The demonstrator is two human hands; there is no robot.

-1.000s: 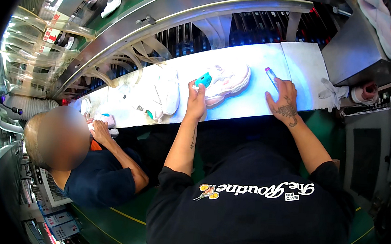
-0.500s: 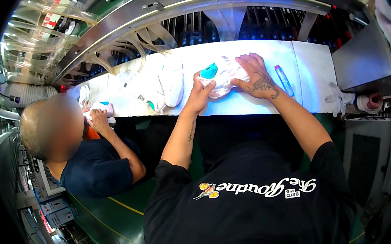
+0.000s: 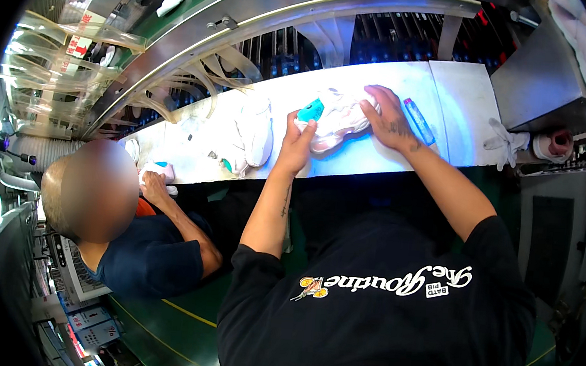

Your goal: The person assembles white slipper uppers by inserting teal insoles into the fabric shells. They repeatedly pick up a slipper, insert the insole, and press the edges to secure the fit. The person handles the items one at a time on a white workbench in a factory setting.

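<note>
A white shoe (image 3: 339,126) with a teal patch at its heel end is held between my two hands above the brightly lit white table. My left hand (image 3: 299,142) grips the heel end, its thumb lying beside the teal patch. At the toe end, the fingers of my right hand (image 3: 388,122) curl over the far side. To the left of my left hand, another white shoe (image 3: 260,136) rests on the tabletop, with a small green-tipped piece (image 3: 226,166) near it. Right of my right hand lies a slim blue-and-red tube (image 3: 418,121).
The white table (image 3: 465,93) runs along a roller conveyor (image 3: 276,47) with clear hanging strips. A white glove (image 3: 504,143) lies at the table's right end, near a round tub (image 3: 553,145). On my left, a co-worker (image 3: 153,258) handles a white shoe (image 3: 162,168).
My right hand has shifted slightly along the toe, its fingers drawn closer together. The shoe stays between both hands. My view has shifted a little; the co-worker has moved slightly.
</note>
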